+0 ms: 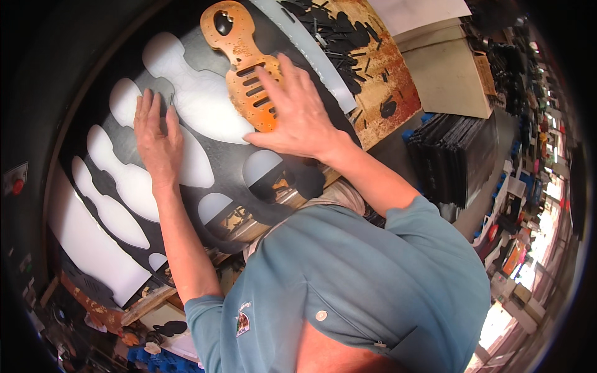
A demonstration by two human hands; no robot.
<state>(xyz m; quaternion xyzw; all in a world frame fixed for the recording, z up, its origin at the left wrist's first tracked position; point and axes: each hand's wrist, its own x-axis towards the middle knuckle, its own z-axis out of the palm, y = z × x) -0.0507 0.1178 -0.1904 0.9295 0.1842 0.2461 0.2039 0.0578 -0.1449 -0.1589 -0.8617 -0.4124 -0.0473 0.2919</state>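
Note:
A black sheet (205, 59) with several sole-shaped cutouts lies on a white board (214, 102), which shows through the holes. On its upper part rests an orange, sole-shaped cutting die (239, 53) with a round hole at one end and a row of slots at the other. My right hand (301, 118) is spread over the slotted end and right edge of the die, fingers apart, slightly smeared. My left hand (158, 140) lies with fingers stretched out on the sheet between two cutouts, holding nothing. The near edge of the sheet hangs over the table edge.
Black scraps (339, 37) lie scattered on a worn, rusty board (388, 74) at the upper right. Beyond my right forearm stands a stack of black sheets (444, 155), with a beige box (444, 68) above it. Dark machine framing borders the left, with a red button (17, 186).

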